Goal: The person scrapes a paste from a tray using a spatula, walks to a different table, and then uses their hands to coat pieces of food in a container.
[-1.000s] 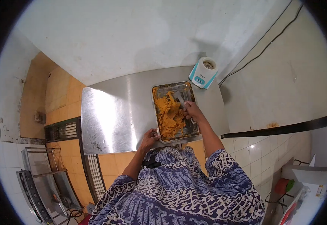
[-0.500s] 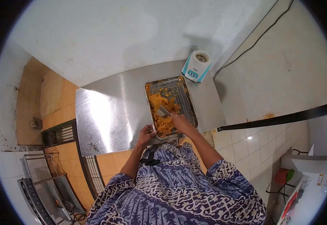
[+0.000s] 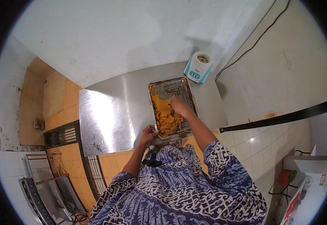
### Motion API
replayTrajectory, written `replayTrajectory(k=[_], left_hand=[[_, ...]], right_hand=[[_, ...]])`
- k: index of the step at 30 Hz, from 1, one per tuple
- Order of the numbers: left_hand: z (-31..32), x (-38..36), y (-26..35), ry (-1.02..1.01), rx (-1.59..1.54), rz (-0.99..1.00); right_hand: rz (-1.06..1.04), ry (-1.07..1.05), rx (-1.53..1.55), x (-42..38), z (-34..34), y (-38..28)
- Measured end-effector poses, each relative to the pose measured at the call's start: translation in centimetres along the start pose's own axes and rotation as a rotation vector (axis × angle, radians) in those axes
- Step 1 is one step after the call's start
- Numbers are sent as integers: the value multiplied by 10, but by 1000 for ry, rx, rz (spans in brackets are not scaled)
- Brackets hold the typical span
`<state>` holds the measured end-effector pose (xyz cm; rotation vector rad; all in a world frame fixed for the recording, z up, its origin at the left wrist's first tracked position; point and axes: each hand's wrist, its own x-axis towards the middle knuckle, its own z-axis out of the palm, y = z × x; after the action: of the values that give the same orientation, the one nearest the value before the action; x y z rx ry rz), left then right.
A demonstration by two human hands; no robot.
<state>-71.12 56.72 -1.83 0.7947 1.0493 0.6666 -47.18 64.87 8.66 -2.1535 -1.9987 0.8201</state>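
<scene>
A dark rectangular metal tray with a silver rim lies on the steel table. Crumbly orange mash covers its left side and near end; smears cling to the far edge. My left hand grips the tray's near left corner, thumb and fingers closed on the rim. Over the middle of the tray, my right hand is closed, slightly blurred, right beside the mash. The broad-headed metal utensil it held half a second ago is now hidden by the hand or blurred out.
The steel table stands against a pale wall. A white and turquoise blender base sits at its far right corner. A black cable runs down the wall. Metal racks stand at the lower left.
My right hand has moved away from me, up the tray, and the utensil's head has gone out of sight. The mash looks smoother at its middle. My left hand stays at the corner.
</scene>
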Motion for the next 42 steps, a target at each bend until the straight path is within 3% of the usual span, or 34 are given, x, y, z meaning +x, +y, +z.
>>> replayTrajectory(k=[6, 8, 11, 14, 17, 20, 23, 25, 28, 31, 34, 37, 42], left_hand=[[6, -6, 0, 16, 93, 99], [5, 2, -5, 25, 64, 70], [7, -9, 12, 9, 84, 23], [7, -1, 4, 40, 104, -2], [8, -2, 1, 40, 48, 42], [10, -2, 3, 27, 59, 30], [11, -5, 5, 34, 99, 19], [13, -5, 2, 44, 94, 54], [14, -2, -1, 35, 44, 40], [16, -5, 3, 49, 39, 21], [14, 1, -1, 49, 17, 6], [13, 2, -3, 23, -36, -12], [11, 3, 2, 13, 2, -11]], right_hand=[[-125, -155, -196, -66, 33, 8], [-84, -33, 47, -95, 28, 10], [-119, -317, -208, -92, -20, 3], [-103, 6, -31, -68, -30, 20], [32, -7, -36, -30, -38, 17], [2, 197, -83, 28, 59, 76], [8, -15, 52, -12, 56, 60], [-104, -6, -18, -80, 29, 34], [9, -137, 51, -130, 3, 8], [-87, -10, 3, -147, 10, 29], [-33, -30, 186, -160, -19, 21], [-105, 174, 173, -160, -3, 26], [-127, 162, -27, -164, 31, 20]])
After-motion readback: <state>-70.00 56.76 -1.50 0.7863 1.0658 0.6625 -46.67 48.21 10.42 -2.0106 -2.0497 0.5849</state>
